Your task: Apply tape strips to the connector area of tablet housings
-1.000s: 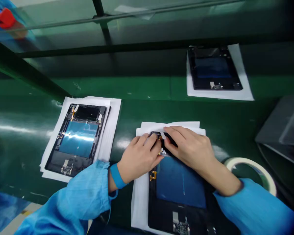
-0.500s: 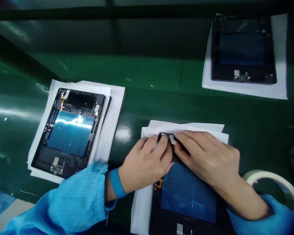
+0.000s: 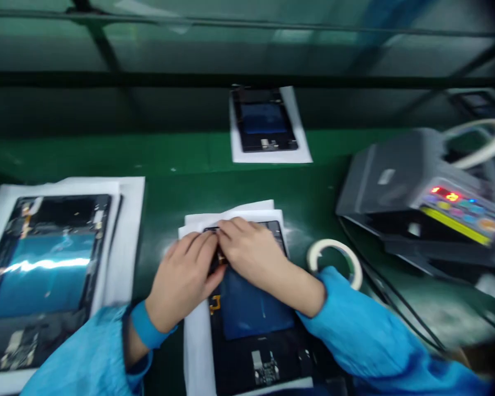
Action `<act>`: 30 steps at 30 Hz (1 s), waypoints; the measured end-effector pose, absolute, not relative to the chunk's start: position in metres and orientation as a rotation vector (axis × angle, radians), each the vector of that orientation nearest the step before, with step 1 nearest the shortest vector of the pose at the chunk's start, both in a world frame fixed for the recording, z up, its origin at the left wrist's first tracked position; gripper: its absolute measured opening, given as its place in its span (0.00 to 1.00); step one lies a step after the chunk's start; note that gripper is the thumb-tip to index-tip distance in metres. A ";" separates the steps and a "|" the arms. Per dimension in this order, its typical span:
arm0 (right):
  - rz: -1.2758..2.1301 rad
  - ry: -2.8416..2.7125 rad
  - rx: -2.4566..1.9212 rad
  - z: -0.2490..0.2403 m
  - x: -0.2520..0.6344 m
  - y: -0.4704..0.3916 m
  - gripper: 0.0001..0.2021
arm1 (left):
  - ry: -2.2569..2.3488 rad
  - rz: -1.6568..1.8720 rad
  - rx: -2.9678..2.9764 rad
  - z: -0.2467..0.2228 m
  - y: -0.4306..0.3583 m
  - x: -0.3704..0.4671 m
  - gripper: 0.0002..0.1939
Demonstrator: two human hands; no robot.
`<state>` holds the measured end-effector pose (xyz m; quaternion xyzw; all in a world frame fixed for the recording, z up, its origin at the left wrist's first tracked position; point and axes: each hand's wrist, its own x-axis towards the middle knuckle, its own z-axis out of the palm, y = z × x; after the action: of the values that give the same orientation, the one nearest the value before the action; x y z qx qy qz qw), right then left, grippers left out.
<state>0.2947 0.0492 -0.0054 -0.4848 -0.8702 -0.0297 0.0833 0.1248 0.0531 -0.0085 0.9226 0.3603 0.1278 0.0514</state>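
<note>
An opened tablet [image 3: 258, 313], its inner parts and blue battery area showing, lies on white sheets [image 3: 196, 341] in front of me. My left hand [image 3: 185, 275], with a blue band at the wrist, bends over the tablet's upper left corner, thumb and fingers drawn together. From the other side my right hand [image 3: 251, 250] reaches the same corner, its fingers closed and touching those of the left. Whatever lies under the fingertips is hidden. A small orange flex cable [image 3: 215, 304] shows at the tablet's left edge, below my left thumb.
Another opened tablet [image 3: 45, 275] lies on paper at the left, and one more [image 3: 266, 118] at the back. A roll of masking tape [image 3: 313, 256] sits near my right sleeve. A grey tape dispenser [image 3: 388, 181] with a lit red display stands at the right, cables running below it.
The view has swung up and to the right, bringing the dispenser into sight. Both hands stay at the tablet's corner; the pale strip seen by the right fingers is now hidden.
</note>
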 end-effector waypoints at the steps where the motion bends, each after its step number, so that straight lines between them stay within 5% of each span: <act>1: -0.096 -2.602 -1.465 -0.004 0.293 0.049 0.08 | 1.086 0.385 2.824 -0.009 0.056 0.125 0.21; 7: -0.121 -2.464 -1.412 0.009 0.342 0.002 0.12 | 1.038 0.312 2.955 -0.005 0.066 0.129 0.21; 14: -0.857 -1.682 -2.078 0.006 0.470 -0.061 0.14 | 0.998 0.328 3.021 -0.003 0.069 0.130 0.20; 24: -0.819 -1.678 -2.176 0.009 0.490 -0.057 0.09 | 0.975 0.343 2.992 0.001 0.069 0.129 0.19; 30: -0.512 -1.993 -1.697 0.026 0.448 -0.049 0.04 | 0.963 0.246 3.008 0.022 0.053 0.143 0.16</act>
<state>0.4480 -0.0494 0.0264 -0.6185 -0.7262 -0.1864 0.2352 0.1426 0.0530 0.0224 0.9494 0.3040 0.0778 -0.0134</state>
